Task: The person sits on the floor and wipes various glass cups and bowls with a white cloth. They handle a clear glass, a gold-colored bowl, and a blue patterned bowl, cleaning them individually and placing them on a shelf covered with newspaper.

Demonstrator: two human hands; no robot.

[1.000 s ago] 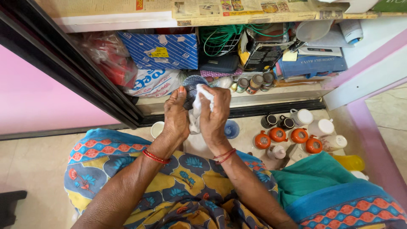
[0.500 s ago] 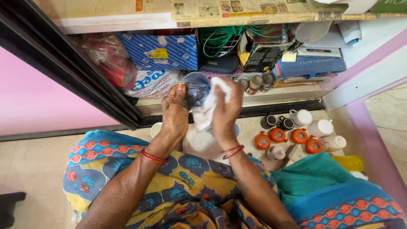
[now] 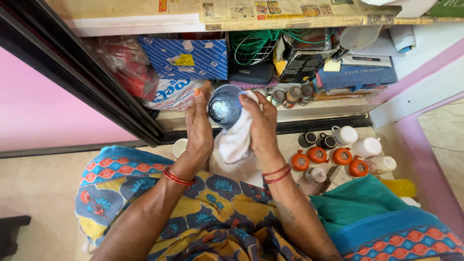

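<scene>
A blue glass bowl point(image 3: 225, 106) sits between the two hands, held up in front of the open lower shelf point(image 3: 251, 113) of a cupboard. It is round, see-through and ribbed, with fine lines running around its wall, and a bright patch of light shines near its middle. Its open or bottom side faces the camera; which of the two is hard to tell.

The left hand point(image 3: 199, 123) stands upright beside the bowl, its fingers point(image 3: 197, 94) closed against the bowl's left edge, the thumb tip with an orange nail resting on the rim. The right hand point(image 3: 261, 123) grips a white cloth point(image 3: 234, 140) and presses it to the bowl's right side, fingers curled around cloth and rim together. The loose end of the cloth hangs down between the wrists. Each wrist wears red bangles point(image 3: 178, 178).

On the floor just right of the right hand stands a cluster of small jars with orange lids point(image 3: 328, 157), with white-capped bottles point(image 3: 367, 145) and two dark cups point(image 3: 316, 140) near them. A white cup point(image 3: 180, 146) is on the floor beside the left wrist. On the shelf behind the bowl are a blue patterned box point(image 3: 186, 58), a coil of green wire point(image 3: 253, 43) and a few small tins point(image 3: 290, 94).
</scene>
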